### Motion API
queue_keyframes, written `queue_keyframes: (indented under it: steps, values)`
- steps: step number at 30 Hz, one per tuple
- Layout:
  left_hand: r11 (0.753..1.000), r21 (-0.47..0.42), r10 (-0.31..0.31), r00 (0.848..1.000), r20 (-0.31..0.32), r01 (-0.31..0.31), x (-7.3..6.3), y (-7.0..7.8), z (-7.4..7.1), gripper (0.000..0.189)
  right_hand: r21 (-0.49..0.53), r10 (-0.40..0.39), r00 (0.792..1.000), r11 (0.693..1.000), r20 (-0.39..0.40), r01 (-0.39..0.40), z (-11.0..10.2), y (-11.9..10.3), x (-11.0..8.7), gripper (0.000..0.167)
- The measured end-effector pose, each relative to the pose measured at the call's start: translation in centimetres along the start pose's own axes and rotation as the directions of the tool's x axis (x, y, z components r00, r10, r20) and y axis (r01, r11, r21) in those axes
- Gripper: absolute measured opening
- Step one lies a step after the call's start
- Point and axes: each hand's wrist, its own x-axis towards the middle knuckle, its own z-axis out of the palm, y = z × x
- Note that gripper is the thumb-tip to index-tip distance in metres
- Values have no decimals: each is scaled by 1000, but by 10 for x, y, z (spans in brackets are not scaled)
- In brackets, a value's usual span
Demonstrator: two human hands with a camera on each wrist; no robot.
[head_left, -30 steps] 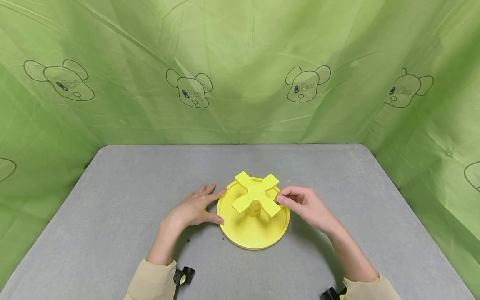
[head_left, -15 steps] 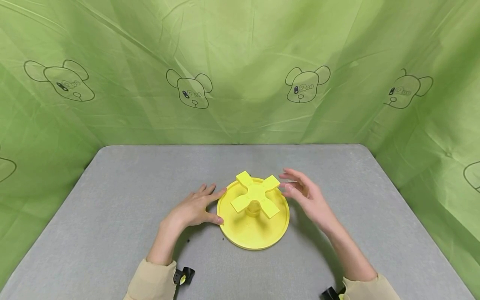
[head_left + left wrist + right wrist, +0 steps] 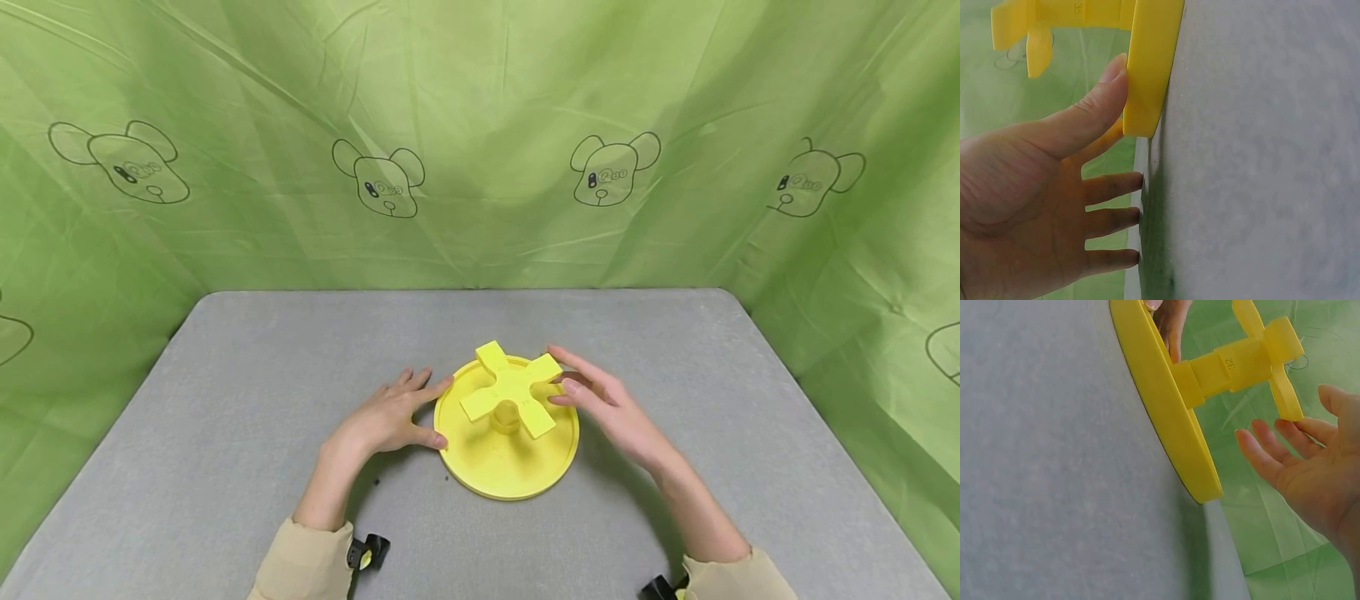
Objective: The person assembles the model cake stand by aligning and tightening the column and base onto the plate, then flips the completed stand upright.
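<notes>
A round yellow base (image 3: pixel 498 475) with a raised rim lies flat on the grey table. From its middle rises a short yellow stem (image 3: pixel 1213 372), topped by a yellow cross-shaped piece (image 3: pixel 513 387). My left hand (image 3: pixel 386 421) has its fingers spread on the table; its thumb and index finger rest against the base's left rim. On the other side, my right hand (image 3: pixel 611 408) reaches the cross's right arm with loosely extended fingers. One finger appears to touch that arm's tip in the right wrist view, where the stem's moulded number also shows.
The grey table (image 3: pixel 300 333) extends around the base on all sides. Green cloth (image 3: pixel 480 233) with printed bear heads hangs behind and beside it. Small dark specks lie near the base's front left.
My right hand first pinched near the cross's right arm, then let go, lifted back, and came in again with loose fingers. The cross turned slightly clockwise. My left hand stayed put.
</notes>
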Motion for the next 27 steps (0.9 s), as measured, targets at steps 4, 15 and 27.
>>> queue_keyframes:
  steps: [4,15,27]
  values:
    - [1000,-2,5,1000,-7,-5,0,-1,0,92,-13,-24,999,1000,-24,24,-1,0,1,47]
    - [1000,1,13,1000,-11,-13,1,-2,1,92,-119,-25,998,993,-52,19,-6,0,0,32]
    - [1000,6,17,1000,-15,-17,1,-3,1,92,-218,-57,998,974,-3,55,-4,2,-1,25]
